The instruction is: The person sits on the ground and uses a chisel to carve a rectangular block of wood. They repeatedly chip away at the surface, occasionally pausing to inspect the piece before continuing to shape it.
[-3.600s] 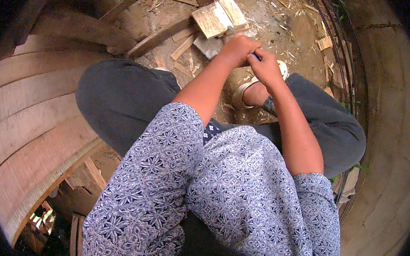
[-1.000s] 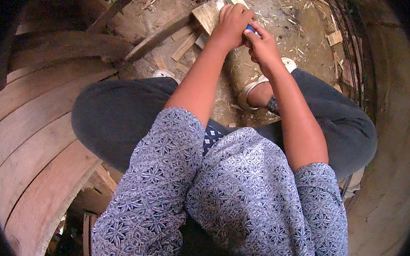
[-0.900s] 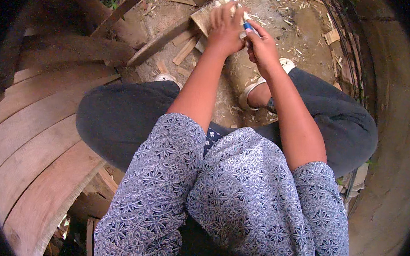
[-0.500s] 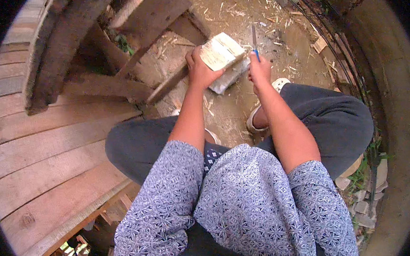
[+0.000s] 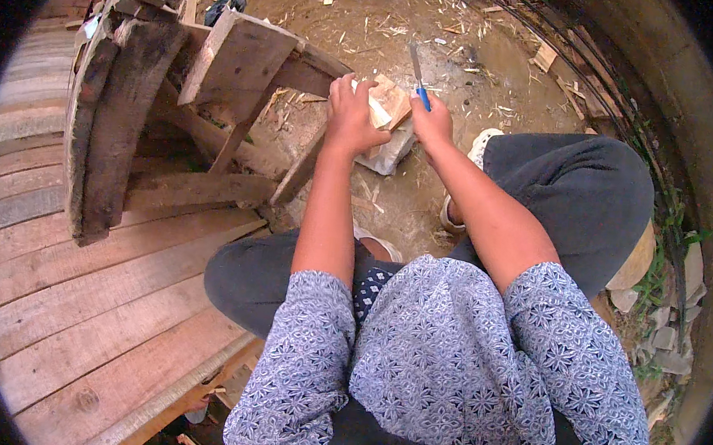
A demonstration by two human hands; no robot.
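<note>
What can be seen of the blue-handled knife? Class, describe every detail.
The knife has a narrow grey blade, metal by its look, and a blue handle, perhaps plastic. The right hand grips the handle, hiding part of it. The blade points forward, leaning slightly left, and shows to the right of the pale wood in the picture. Its cutting edge is too small to make out.

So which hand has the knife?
The right hand: it grips the knife by its blue handle, blade pointing away from the person. The left hand is at the pale wood instead.
</note>
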